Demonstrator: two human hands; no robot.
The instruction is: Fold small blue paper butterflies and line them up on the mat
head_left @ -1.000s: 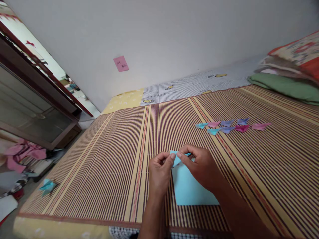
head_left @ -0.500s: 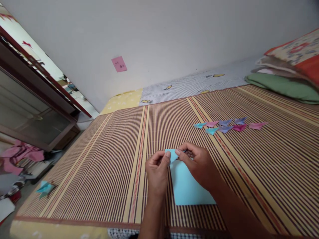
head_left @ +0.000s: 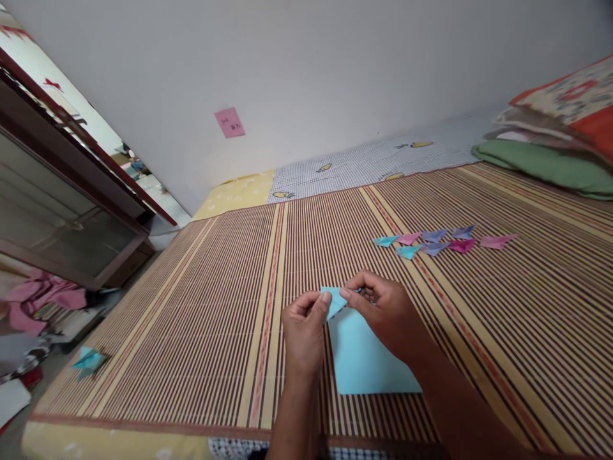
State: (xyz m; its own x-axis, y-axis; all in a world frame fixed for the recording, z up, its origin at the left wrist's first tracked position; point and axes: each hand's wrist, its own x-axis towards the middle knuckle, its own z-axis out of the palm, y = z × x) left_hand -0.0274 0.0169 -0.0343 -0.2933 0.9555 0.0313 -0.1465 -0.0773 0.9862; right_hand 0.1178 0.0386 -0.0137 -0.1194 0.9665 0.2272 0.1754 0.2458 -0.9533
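Between my two hands is a small folded piece of light-blue paper [head_left: 336, 303], held just above the far edge of a flat light-blue sheet [head_left: 371, 364]. My left hand [head_left: 306, 322] pinches its left side between thumb and fingers. The right side is gripped by my right hand [head_left: 378, 306], whose curled fingers hide part of the fold. Under my right hand and forearm, the flat sheet is partly covered; it lies on the striped bamboo mat [head_left: 215, 319].
Several folded paper pieces in blue, pink and purple, among them a magenta one [head_left: 462, 246], lie in rows on the mat beyond my right hand. A blue folded paper [head_left: 89, 363] sits near the left edge. Green folded bedding [head_left: 541, 167] is stacked at far right.
Both hands and the folded paper have shifted very slightly to the right in the picture. The grip is the same, with both hands still pinching the paper.
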